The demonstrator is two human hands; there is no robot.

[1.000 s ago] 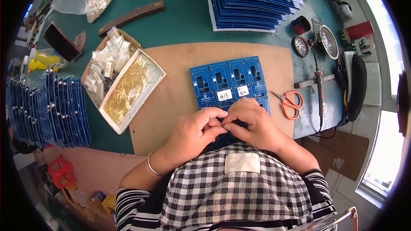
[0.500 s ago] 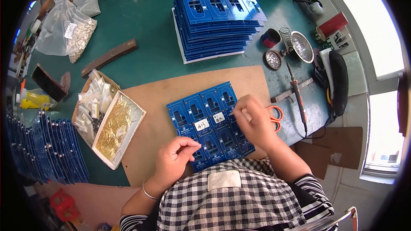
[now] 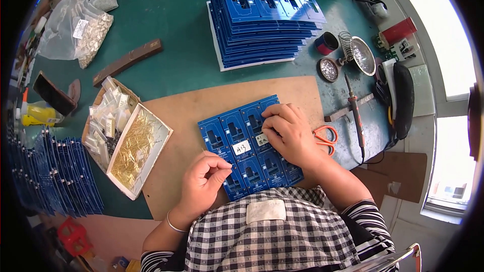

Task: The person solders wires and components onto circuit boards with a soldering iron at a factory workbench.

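A blue circuit board panel [image 3: 245, 163] with several rectangular cutouts and two white labels lies tilted in front of me on brown cardboard. At its left edge is my left hand [image 3: 204, 179], thumb and forefinger pinched together; whatever they hold is too small to name. My right hand [image 3: 292, 136] rests over the panel's right part with curled fingers, covering part of one label. Its fingertips point down at the board, and anything between them is hidden. Left of the panel, a white box [image 3: 163, 143] contains many thin gold-coloured pins [image 3: 135, 148].
Behind the cardboard [image 3: 181, 106] rises a tall stack of blue panels [image 3: 267, 35]. Orange-handled scissors [image 3: 327, 138], a soldering iron [image 3: 356, 116] and a solder tin [image 3: 329, 69] lie to the right. More boards [image 3: 60, 171] stand at left, near a brown bar [image 3: 128, 60].
My right hand has moved left and down onto the panel, its fingers now over the upper right cutouts. The left hand stays pinched near the left edge. The view has shifted slightly.
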